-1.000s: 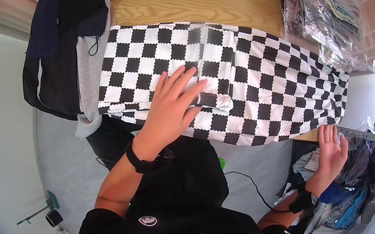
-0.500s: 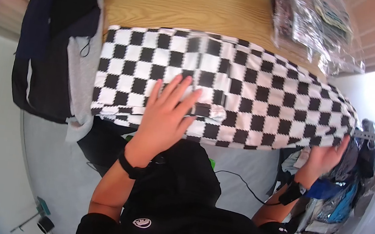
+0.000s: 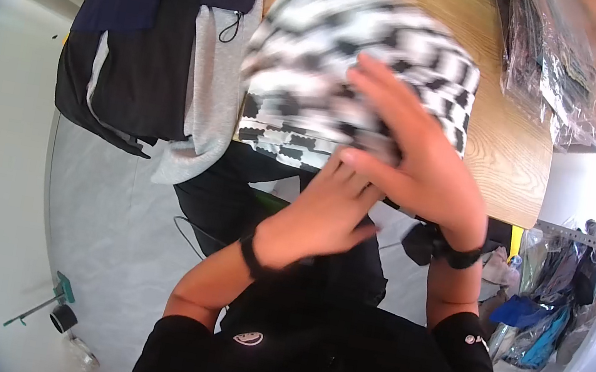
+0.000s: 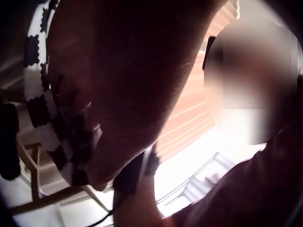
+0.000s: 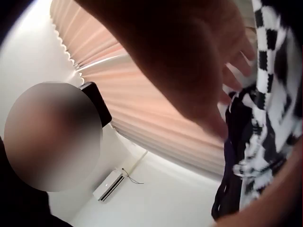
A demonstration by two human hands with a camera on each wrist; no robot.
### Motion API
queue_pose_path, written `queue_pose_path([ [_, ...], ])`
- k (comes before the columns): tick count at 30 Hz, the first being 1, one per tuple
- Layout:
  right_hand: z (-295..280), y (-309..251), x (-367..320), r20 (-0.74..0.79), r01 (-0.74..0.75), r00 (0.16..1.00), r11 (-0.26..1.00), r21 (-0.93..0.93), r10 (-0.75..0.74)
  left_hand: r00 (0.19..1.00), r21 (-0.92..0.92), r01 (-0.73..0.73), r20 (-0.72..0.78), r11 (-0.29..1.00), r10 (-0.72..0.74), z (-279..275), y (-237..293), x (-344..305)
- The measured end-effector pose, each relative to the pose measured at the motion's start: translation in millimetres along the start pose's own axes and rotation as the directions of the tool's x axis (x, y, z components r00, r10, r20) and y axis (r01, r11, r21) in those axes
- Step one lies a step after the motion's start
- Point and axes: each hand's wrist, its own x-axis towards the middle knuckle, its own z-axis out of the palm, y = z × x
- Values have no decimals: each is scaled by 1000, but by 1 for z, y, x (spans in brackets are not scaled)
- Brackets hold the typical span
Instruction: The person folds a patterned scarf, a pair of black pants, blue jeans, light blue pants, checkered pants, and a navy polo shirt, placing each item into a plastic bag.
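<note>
The black-and-white checkered cloth lies in a compact bundle on the table, its upper and left parts blurred. Over its front right part is my right hand, fingers extended toward the upper left. My left hand is at the cloth's front edge, back up and thumb pointing right; the right thumb crosses near its fingertips, which are partly hidden. In the left wrist view, checkered cloth hangs beside a dark hand. The right wrist view shows the spread fingers of my right hand near the cloth.
Dark and grey garments lie along the table's left side. Clear plastic packages are at the back right of the wooden table. Bagged clothes fill a rack at the lower right.
The long cloth's right part has come over to the left, so the cloth is shorter and bunched. My right hand moved left from the table's right end; my left hand shifted right.
</note>
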Motion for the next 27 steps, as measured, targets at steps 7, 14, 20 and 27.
queue_pose_path([
  [7, 29, 23, -71, -308, -371, 903, 905, -210, 299, 969, -391, 121, -152, 913, -193, -74, -7, -69],
  [14, 46, 29, -120, -450, -555, 800, 775, -303, 397, 657, -123, 376, -664, 919, -357, -76, -70, -43],
  [20, -4, 77, -91, -395, -591, 713, 799, 107, 580, 686, 121, 569, -616, 813, -389, -52, -50, -41],
  [27, -40, 82, -101, -837, -334, 391, 907, 258, 383, 658, -399, 257, -594, 880, -462, -45, 7, -41],
])
